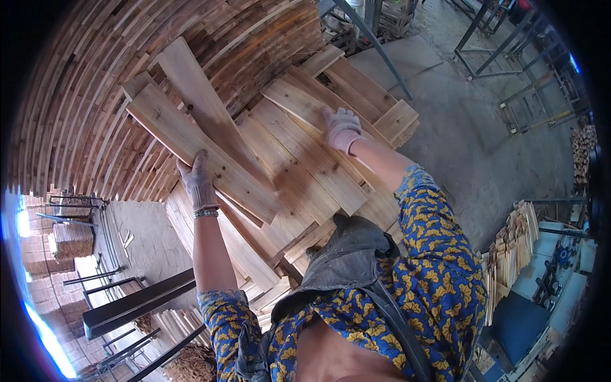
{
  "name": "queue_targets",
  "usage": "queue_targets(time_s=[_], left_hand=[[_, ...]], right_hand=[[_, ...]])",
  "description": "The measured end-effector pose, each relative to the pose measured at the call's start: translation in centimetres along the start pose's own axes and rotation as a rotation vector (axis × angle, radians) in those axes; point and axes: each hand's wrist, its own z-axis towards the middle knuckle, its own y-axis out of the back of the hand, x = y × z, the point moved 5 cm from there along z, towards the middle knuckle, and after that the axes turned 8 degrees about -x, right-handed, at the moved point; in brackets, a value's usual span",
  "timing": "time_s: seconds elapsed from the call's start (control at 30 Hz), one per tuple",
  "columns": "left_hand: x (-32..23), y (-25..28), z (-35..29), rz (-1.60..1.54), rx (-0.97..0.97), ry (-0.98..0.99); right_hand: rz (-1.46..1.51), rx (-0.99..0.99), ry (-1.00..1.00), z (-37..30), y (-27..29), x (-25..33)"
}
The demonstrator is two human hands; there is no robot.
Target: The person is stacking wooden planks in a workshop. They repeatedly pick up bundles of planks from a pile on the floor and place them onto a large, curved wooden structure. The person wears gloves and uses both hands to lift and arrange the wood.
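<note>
Both of my hands wear pale work gloves. My left hand (199,181) is closed on the near edge of a long, knotty wooden board (191,143), with the thumb on its upper face. This board lies aslant, and another plank (207,102) sits just behind it, crossing under it. Farther to the right, my right hand (344,129) has its fingers curled over a second pale board (294,106) on the pile. Its fingertips are partly hidden. Beneath both hands, several flat boards (289,153) lie side by side, with loose ones at angles on top.
A tall stack of lumber (121,63) rises behind the pile on the left. A slanting metal bar (375,48) stands beyond it. Metal frames (503,51) are on the concrete floor at the far right. A dark beam (140,302) is at the lower left; wood strips (512,248) stand at right.
</note>
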Motion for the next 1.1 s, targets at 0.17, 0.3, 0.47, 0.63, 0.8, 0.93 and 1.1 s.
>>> queue_targets(time_s=[0.17, 0.3, 0.47, 0.63, 0.8, 0.93, 1.1], left_hand=[[-0.1, 0.9, -0.8, -0.026, -0.022, 0.014], [-0.4, 0.8, -1.1, -0.004, -0.042, 0.035], [-1.3, 0.5, -1.8, 0.075, -0.022, 0.019], [-2.0, 0.0, -2.5, 0.07, -0.045, 0.044], [-1.5, 2.2, -2.2, 0.188, -0.085, 0.017], [-4.0, -0.5, -3.8, 0.189, -0.058, 0.109], [-0.4, 1.3, -1.0, -0.048, -0.054, 0.029]], right_hand=[[-0.021, -0.085, -0.008, 3.0, 3.6, -4.8], [-0.081, -0.086, -0.028, 7.5, 3.3, -9.9], [-0.042, -0.059, 0.035, 8.7, 0.6, -9.9], [-0.138, -0.119, -0.019, 11.6, 5.2, -14.6], [-0.07, -0.175, -0.067, 12.3, 1.1, -14.5], [-0.094, -0.111, -0.048, 11.7, 0.4, -13.4], [-0.017, -0.28, 0.276, 9.5, 1.9, -2.0]])
